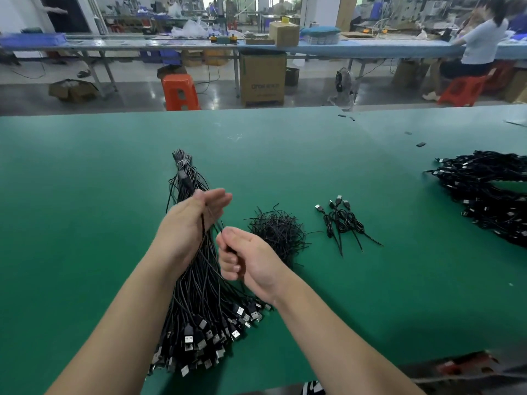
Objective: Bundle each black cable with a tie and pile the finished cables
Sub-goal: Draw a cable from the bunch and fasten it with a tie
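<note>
A long sheaf of loose black USB cables (196, 303) lies on the green table (85, 181), plugs toward me and thin ends bound at the far tip. My left hand (191, 220) hovers over the sheaf with fingers straight, and a thin cable runs across its palm. My right hand (248, 258) is curled and pinches a thin black cable end near the left palm. A heap of short black ties (278, 230) lies just right of my hands. Three bundled cables (340, 220) lie further right.
A large pile of black cables (490, 195) fills the table's right edge. Small black bits (420, 144) lie at the far right. Beyond the table's far edge stand an orange stool (179, 92), cardboard boxes (262, 78) and a seated person (479, 49).
</note>
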Tool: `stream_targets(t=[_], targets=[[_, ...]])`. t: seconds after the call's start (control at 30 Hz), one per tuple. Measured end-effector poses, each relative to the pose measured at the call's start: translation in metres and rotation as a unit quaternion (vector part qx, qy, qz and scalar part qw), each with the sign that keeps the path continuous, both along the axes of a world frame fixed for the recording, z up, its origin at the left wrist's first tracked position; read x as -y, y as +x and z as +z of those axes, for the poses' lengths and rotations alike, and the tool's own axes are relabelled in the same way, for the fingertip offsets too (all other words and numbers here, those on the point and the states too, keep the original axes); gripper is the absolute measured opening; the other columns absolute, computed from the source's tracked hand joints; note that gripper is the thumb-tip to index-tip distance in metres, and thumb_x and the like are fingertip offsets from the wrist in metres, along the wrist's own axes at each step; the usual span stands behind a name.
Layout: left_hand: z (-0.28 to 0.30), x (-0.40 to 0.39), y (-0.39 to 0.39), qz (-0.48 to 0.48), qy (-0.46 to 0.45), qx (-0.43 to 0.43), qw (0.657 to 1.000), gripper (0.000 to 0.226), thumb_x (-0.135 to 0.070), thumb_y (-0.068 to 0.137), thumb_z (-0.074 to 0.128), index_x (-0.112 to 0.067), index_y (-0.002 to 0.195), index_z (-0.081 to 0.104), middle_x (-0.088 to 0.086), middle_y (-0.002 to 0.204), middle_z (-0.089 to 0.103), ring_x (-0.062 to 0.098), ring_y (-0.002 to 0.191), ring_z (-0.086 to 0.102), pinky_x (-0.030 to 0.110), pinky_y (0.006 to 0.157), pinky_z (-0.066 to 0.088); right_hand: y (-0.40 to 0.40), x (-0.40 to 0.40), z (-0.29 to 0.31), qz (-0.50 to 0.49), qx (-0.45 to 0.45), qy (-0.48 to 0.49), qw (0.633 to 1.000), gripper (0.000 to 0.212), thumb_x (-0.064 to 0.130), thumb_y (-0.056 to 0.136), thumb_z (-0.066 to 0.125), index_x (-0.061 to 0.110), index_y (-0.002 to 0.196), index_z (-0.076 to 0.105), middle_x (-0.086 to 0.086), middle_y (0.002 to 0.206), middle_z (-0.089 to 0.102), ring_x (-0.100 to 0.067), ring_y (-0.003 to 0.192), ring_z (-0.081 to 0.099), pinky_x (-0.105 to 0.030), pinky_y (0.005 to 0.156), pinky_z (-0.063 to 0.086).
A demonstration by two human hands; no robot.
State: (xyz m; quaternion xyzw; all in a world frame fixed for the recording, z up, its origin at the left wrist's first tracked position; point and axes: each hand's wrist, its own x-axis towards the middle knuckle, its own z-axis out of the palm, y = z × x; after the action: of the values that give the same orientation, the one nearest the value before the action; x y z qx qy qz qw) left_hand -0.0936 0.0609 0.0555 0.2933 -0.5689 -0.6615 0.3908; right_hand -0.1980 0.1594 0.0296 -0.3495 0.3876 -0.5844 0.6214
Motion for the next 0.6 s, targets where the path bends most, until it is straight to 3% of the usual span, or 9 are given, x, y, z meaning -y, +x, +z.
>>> stream_targets(t=[0.07,0.13,0.17,0.23,0.3,0.37,0.4,0.47,0.6], targets=[[0.011,0.004,-0.006,0.025,0.116,-0.144,0.982,0.048,-0.033,0.11,0.026,-0.003,0.111,0.063,0.013,0.102,0.075,0.027,0.107,0.071,0.038,0.097,0.056,0.006,0.0,-0.005,0.013,0.02,0.006,1.0,0.034,0.028,0.106,0.043,0.02,0.074,0.053,0.004,0.061,0.032,-0.012,0.055,0.026,-0.022,0.052,0.028],[0.026,0.007,-0.001,0.016,0.206,-0.255,0.945,0.043,-0.033,0.109,0.03,-0.007,0.099,0.062,0.005,0.079,0.071,0.018,0.077,0.073,0.026,0.067,0.06,0.009,-0.001,-0.011,0.016,0.058,0.02,0.998,0.034,0.028,0.106,0.044,0.02,0.074,0.053,0.005,0.062,0.032,-0.012,0.056,0.027,-0.023,0.053,0.03],[0.032,0.009,0.006,-0.017,0.232,-0.281,0.931,0.039,-0.032,0.108,0.033,-0.01,0.094,0.061,-0.002,0.07,0.063,0.009,0.058,0.064,0.018,0.052,0.052,0.009,-0.001,-0.014,0.015,0.077,0.029,0.996,0.035,0.028,0.105,0.044,0.02,0.073,0.053,0.005,0.062,0.032,-0.012,0.056,0.027,-0.023,0.054,0.031],[0.039,0.012,0.021,-0.158,0.247,-0.267,0.918,0.035,-0.029,0.104,0.037,-0.012,0.086,0.062,-0.007,0.062,0.048,0.003,0.036,0.035,0.015,0.037,0.03,0.005,-0.002,-0.02,0.013,0.116,0.047,0.992,0.037,0.029,0.105,0.042,0.02,0.071,0.053,0.005,0.063,0.031,-0.012,0.057,0.027,-0.024,0.055,0.031],[0.042,0.012,0.035,-0.344,0.197,-0.153,0.905,0.038,-0.026,0.103,0.043,0.002,0.089,0.065,0.0,0.059,0.05,0.006,0.029,0.026,0.017,0.033,0.023,0.001,-0.003,-0.021,0.009,0.151,0.059,0.987,0.038,0.029,0.104,0.042,0.02,0.07,0.054,0.005,0.063,0.032,-0.012,0.056,0.028,-0.025,0.054,0.029],[0.042,0.01,0.042,-0.431,0.038,0.06,0.899,0.046,-0.029,0.101,0.048,0.014,0.097,0.066,0.016,0.062,0.063,0.012,0.028,0.04,0.017,0.034,0.03,-0.004,-0.003,-0.021,0.002,0.141,0.065,0.988,0.041,0.031,0.104,0.042,0.022,0.067,0.057,0.004,0.063,0.035,-0.012,0.055,0.031,-0.026,0.054,0.027],[0.041,0.009,0.042,-0.445,-0.015,0.155,0.882,0.049,-0.031,0.101,0.048,0.014,0.099,0.068,0.023,0.068,0.067,0.015,0.032,0.049,0.018,0.035,0.034,-0.007,-0.003,-0.02,0.0,0.12,0.065,0.991,0.042,0.032,0.104,0.041,0.023,0.067,0.058,0.004,0.064,0.036,-0.012,0.056,0.033,-0.027,0.054,0.028],[0.041,0.004,0.038,-0.438,-0.033,0.283,0.852,0.049,-0.034,0.101,0.047,0.008,0.101,0.071,0.028,0.082,0.071,0.024,0.045,0.063,0.023,0.04,0.046,-0.009,-0.003,-0.016,-0.002,0.069,0.057,0.996,0.039,0.033,0.102,0.041,0.024,0.069,0.059,0.004,0.065,0.038,-0.012,0.055,0.039,-0.026,0.053,0.031],[0.035,-0.005,0.026,-0.349,-0.046,0.398,0.847,0.048,-0.031,0.108,0.038,0.0,0.102,0.074,0.02,0.095,0.075,0.038,0.077,0.073,0.036,0.066,0.06,-0.008,0.0,-0.011,-0.035,-0.018,0.034,0.999,0.025,0.027,0.097,0.048,0.021,0.074,0.053,0.007,0.06,0.041,-0.009,0.053,0.035,-0.025,0.05,0.026]])
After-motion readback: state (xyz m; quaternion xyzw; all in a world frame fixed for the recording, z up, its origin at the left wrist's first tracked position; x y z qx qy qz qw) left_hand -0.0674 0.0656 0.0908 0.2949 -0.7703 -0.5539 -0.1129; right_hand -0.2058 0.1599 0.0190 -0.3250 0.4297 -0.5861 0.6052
